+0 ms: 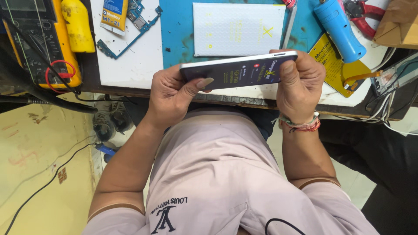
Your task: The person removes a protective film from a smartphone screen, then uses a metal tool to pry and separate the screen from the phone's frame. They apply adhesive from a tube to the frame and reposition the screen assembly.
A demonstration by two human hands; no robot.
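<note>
A dark smartphone (238,70) is held flat, screen up, at the centre of the frame, just above the near edge of the worktop (130,65). Its left end is gripped by the left hand (172,95), the fingers curled beneath and the thumb laid across the screen. Its right end is clasped by the right hand (300,85), the thumb pressed on the screen's edge and the fingers wrapped round the far side. A thread bracelet (300,125) is worn on the right wrist. Behind the phone, a white padded envelope (237,28) is laid on a blue mat (176,26). A yellow multimeter (41,41) is seen at the upper left, beside what seems to be a bare circuit frame (130,32). A blue cylindrical tool (337,28) is lying at the upper right, near red-handled pliers (363,15).
</note>
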